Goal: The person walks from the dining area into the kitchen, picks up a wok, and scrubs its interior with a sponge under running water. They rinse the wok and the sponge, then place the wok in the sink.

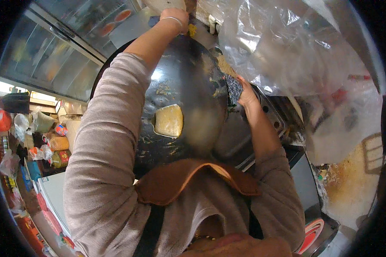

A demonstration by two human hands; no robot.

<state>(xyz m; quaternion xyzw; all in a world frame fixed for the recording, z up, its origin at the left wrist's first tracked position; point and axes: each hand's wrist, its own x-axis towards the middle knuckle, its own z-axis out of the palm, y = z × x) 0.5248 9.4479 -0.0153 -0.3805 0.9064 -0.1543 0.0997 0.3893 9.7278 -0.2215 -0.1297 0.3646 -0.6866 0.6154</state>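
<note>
Before me sits a large, dark wok [199, 74], with yellowish residue stuck to its inner wall. Inside it lies what looks like a turner's square blade [169, 122], coated in pale yellow; its handle is not clearly visible. My left hand [174, 20] reaches over the far rim, by a pale container [164, 4] and a bit of yellow material [192, 30]. Its fingers are hidden, so I cannot see whether they grip anything. At the right rim, my right hand [247, 94] grips a speckled grey cloth [234, 86] against the wok's edge.
A black stove top [234, 138] lies right of the wok. Clear plastic sheeting [270, 48] hangs beyond it. A glass-doored cabinet [51, 57] stands at the far left. Jars and bags, including an orange-filled jar [58, 143], crowd the left side near a white appliance top [54, 196].
</note>
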